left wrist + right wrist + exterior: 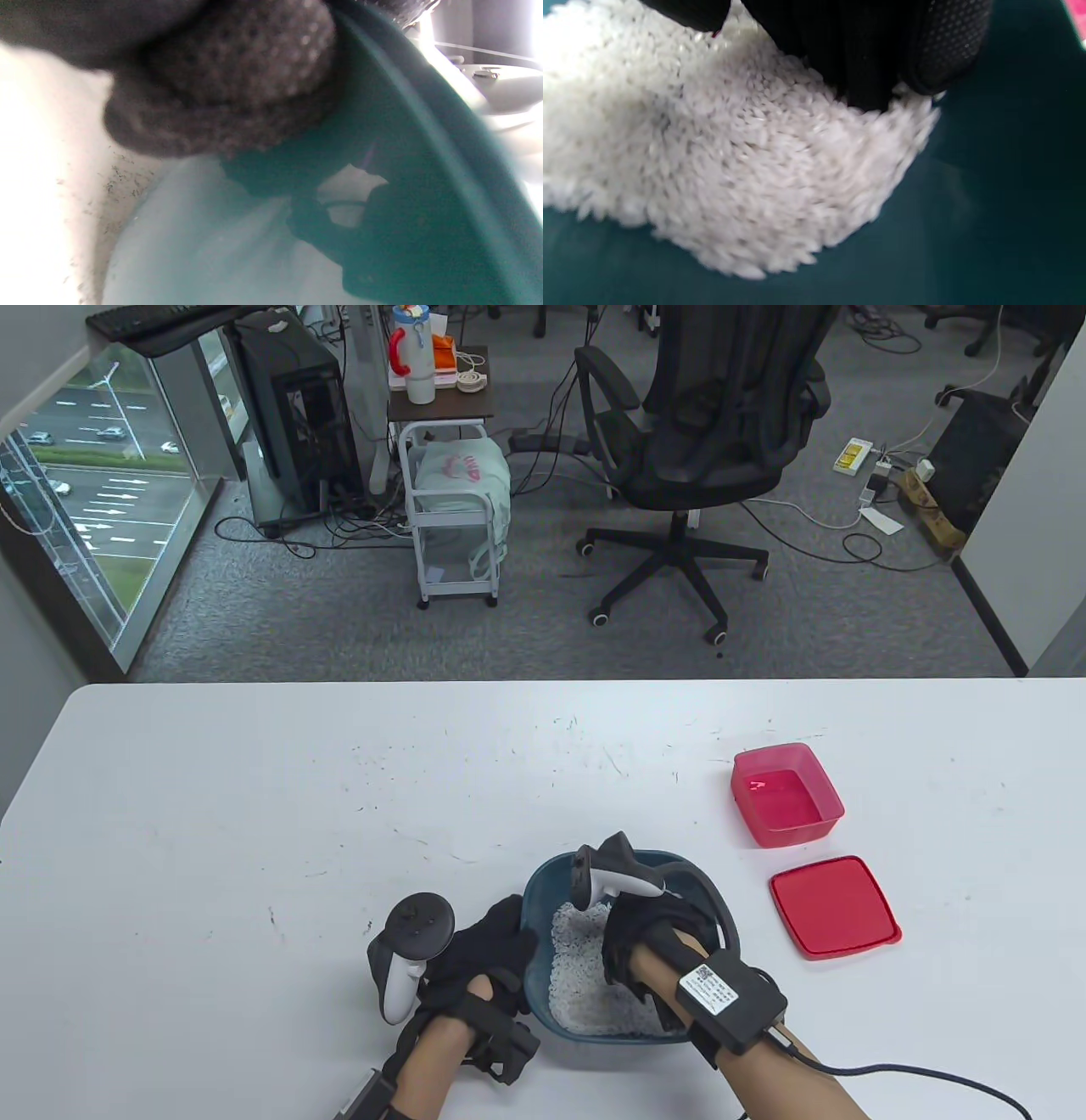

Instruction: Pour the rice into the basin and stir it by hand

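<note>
A teal basin (pixel 708 892) stands near the table's front edge with white rice (pixel 585 988) heaped in it. My right hand (pixel 638 940) reaches down into the basin, and its gloved fingers (pixel 865 55) are dug into the rice (pixel 734 161), which is piled against them above the bare teal floor (pixel 988 212). My left hand (pixel 490 943) holds the basin's left rim. In the left wrist view a gloved finger (pixel 237 84) lies against the basin's outer wall (pixel 403 169).
An empty red plastic box (pixel 786 795) sits right of the basin, with its red lid (pixel 834 906) lying flat in front of it. The white table (pixel 254 814) bears small specks. A cable runs from my right wrist to the bottom right.
</note>
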Demonstrator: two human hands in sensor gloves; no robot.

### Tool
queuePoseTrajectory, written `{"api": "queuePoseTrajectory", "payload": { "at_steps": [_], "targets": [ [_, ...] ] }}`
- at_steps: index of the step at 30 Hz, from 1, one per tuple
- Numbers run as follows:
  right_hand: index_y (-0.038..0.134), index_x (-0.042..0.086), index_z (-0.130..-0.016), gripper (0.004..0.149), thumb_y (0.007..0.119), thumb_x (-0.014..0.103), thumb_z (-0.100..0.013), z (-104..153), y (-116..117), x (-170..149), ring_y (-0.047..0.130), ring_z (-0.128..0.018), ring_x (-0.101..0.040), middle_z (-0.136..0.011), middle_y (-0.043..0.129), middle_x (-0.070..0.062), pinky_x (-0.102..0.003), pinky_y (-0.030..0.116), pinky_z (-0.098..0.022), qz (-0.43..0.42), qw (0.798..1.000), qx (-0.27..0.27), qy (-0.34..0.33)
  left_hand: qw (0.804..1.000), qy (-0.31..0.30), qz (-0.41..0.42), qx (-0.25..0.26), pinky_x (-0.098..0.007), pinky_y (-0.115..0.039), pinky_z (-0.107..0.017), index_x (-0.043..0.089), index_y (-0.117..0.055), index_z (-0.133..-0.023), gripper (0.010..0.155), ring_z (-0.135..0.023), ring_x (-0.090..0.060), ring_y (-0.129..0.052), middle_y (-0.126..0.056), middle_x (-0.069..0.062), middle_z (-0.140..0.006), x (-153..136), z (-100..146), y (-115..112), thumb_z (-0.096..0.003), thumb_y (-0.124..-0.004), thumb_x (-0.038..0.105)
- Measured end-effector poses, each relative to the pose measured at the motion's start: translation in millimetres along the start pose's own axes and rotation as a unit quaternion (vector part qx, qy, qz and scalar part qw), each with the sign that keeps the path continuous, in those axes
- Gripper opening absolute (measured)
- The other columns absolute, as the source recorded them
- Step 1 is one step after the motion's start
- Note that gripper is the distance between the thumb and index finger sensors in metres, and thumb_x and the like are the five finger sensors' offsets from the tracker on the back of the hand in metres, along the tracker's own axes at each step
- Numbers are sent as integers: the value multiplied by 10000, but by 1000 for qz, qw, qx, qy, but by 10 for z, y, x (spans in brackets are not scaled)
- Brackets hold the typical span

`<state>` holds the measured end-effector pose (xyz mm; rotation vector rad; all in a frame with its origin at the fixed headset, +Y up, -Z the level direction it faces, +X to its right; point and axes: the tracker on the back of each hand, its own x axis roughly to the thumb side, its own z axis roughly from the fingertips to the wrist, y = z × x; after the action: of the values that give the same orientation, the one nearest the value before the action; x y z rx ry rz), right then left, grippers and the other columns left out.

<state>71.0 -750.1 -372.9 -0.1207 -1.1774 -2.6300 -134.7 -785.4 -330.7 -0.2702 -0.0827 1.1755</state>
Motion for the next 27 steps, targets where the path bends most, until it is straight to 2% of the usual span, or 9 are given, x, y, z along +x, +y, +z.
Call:
{"api": "queuePoseTrajectory", "payload": {
  "at_steps": [6, 9, 11, 13, 15, 17, 23, 25, 27],
  "targets": [
    [935, -116, -654, 645, 765, 420, -338, 67, 173, 102, 1060, -273, -462, -486, 1072, -317, -557, 860, -181, 15, 997, 67, -44, 1000, 5, 2, 5, -249, -963, 18, -9, -639, -1029, 643, -47, -171, -1087, -800, -321, -920, -2, 10, -5, -486, -806, 293],
    [935, -113, -660, 648, 767, 420, -332, 100, 174, 161, 1053, -290, -480, -501, 1065, -325, -569, 853, -195, -34, 985, 94, -137, 1000, 5, 4, 5, -251, -963, 17, -10, -638, -1029, 643, -47, -175, -1087, -798, -324, -920, -4, 11, -6, -486, -807, 291],
    [921, -85, -705, 647, 763, 422, -336, 117, 133, 164, 1051, -377, -489, -572, 1049, -311, -578, 859, -252, -99, 965, 103, -220, 1000, 3, 5, 4, -251, -963, 18, -12, -637, -1029, 644, -47, -177, -1087, -797, -326, -919, -3, 11, -7, -487, -807, 291],
    [883, -70, -762, 650, 761, 415, -347, 98, 111, 149, 1021, -492, -509, -674, 1008, -304, -601, 844, -323, -189, 929, 130, -289, 1000, 3, 6, 4, -251, -963, 18, -11, -638, -1028, 643, -46, -176, -1087, -798, -325, -919, -3, 12, -7, -487, -807, 292],
    [812, -57, -827, 661, 754, 407, -359, 38, 108, 145, 958, -616, -520, -773, 935, -303, -627, 806, -398, -267, 888, 161, -339, 1000, 2, 10, 1, -253, -964, 15, -14, -632, -1030, 646, -49, -179, -1088, -790, -330, -921, 0, 14, -13, -487, -807, 291],
    [725, -55, -878, 679, 746, 396, -370, -15, 85, 142, 874, -704, -528, -851, 838, -310, -647, 750, -453, -304, 870, 166, -352, 1000, -2, 4, 0, -255, -962, 15, -16, -629, -1030, 648, -49, -180, -1087, -787, -331, -922, 6, 15, -17, -487, -805, 290],
    [565, 10, -952, 703, 718, 405, -391, -140, -145, 48, 697, -853, -494, -969, 652, -261, -661, 646, -543, -353, 875, 88, -319, 1000, -8, 2, -6, -259, -963, 11, -19, -625, -1031, 647, -52, -181, -1089, -782, -336, -923, 8, 6, -12, -488, -805, 284],
    [526, 47, -970, 695, 706, 405, -402, -159, -206, 17, 641, -880, -473, -994, 594, -232, -662, 601, -565, -358, 887, 50, -287, 1000, -10, -1, -7, -260, -963, 10, -19, -625, -1031, 649, -54, -181, -1090, -784, -335, -922, 11, 3, -12, -488, -807, 286],
    [558, 52, -967, 676, 705, 401, -407, -143, -267, -23, 668, -865, -473, -984, 620, -230, -662, 602, -559, -328, 916, -8, -230, 1000, -10, -2, -7, -260, -964, 10, -16, -627, -1031, 649, -54, -179, -1090, -785, -335, -923, 9, -2, -10, -487, -807, 289]
  ]
}}
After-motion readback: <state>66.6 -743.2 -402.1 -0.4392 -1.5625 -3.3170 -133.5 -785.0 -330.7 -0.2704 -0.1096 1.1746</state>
